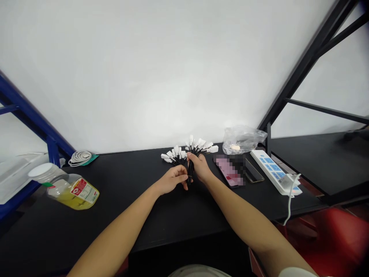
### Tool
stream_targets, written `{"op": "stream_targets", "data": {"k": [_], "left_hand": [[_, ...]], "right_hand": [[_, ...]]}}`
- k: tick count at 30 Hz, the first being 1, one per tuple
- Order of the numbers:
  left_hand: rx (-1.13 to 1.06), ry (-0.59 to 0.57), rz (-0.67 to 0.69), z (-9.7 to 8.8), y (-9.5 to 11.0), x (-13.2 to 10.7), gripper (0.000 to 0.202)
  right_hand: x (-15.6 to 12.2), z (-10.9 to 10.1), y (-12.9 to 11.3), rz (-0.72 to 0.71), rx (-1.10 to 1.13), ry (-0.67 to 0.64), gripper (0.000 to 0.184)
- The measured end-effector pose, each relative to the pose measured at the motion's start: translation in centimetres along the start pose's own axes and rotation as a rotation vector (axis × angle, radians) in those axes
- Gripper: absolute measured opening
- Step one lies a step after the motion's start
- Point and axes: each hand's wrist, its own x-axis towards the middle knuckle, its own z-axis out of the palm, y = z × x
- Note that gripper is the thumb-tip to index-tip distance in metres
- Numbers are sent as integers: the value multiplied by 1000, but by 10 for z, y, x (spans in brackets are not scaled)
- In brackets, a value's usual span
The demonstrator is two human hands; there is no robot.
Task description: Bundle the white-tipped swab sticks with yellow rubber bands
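Note:
My right hand [200, 166] is closed around a bundle of short black cables [190, 169] whose white plug ends [200, 144] fan out above the fist. My left hand [175, 179] pinches at the lower part of the same bundle, where a thin yellowish band or tie crosses the cables. Just behind the left hand, a second bunch of black cables with white ends [174, 154] rests on the black table [135, 181]. The lower tips of the held cables are partly hidden by my fingers.
At left lie a clear jar with yellow liquid [75, 192] and a coiled white cable [80, 157]. To the right are a pink-screened phone [229, 171], a second phone [253, 171], a clear plastic bag [243, 138] and a white power strip [273, 171]. A red stool [337, 242] stands below.

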Motion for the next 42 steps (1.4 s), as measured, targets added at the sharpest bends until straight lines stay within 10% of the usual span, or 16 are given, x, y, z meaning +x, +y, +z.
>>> {"op": "stream_targets", "data": {"k": [23,42], "left_hand": [[860,146,189,11,8,-9,11],[907,124,185,18,8,-10,6]], "right_hand": [[3,8,5,140,243,3,40],[29,-18,-4,92,425,326,35]]}}
